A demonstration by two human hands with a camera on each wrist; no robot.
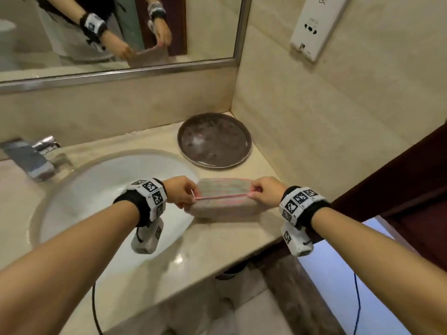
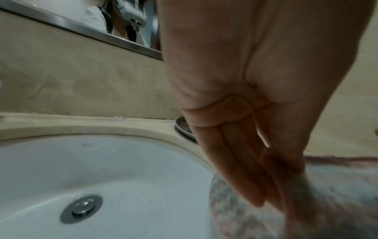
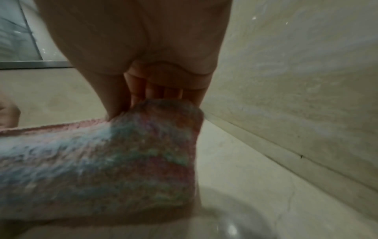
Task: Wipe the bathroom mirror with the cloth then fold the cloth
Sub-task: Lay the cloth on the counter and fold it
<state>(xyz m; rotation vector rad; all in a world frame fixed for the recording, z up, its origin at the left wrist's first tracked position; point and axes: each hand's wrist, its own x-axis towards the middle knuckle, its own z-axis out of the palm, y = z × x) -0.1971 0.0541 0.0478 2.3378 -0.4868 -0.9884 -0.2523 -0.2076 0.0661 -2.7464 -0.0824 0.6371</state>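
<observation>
A fluffy cloth (image 1: 223,199) in pink and pale blue stripes, with a pink edge, is doubled over just above the beige counter (image 1: 212,240), right of the sink. My left hand (image 1: 186,194) pinches its left end and my right hand (image 1: 256,193) pinches its right end. In the left wrist view my left hand (image 2: 286,171) grips the blurred cloth (image 2: 337,186). The right wrist view has my right hand (image 3: 131,106) holding the cloth (image 3: 102,161) at its top corner. The mirror (image 1: 116,32) hangs above, reflecting both hands and the cloth.
A white sink (image 1: 108,189) with a chrome tap (image 1: 31,155) lies at the left. A dark round tray (image 1: 214,140) sits in the counter's back corner. Beige walls close the back and right; a white wall unit (image 1: 316,25) hangs upper right. A dark door frame (image 1: 411,180) stands right.
</observation>
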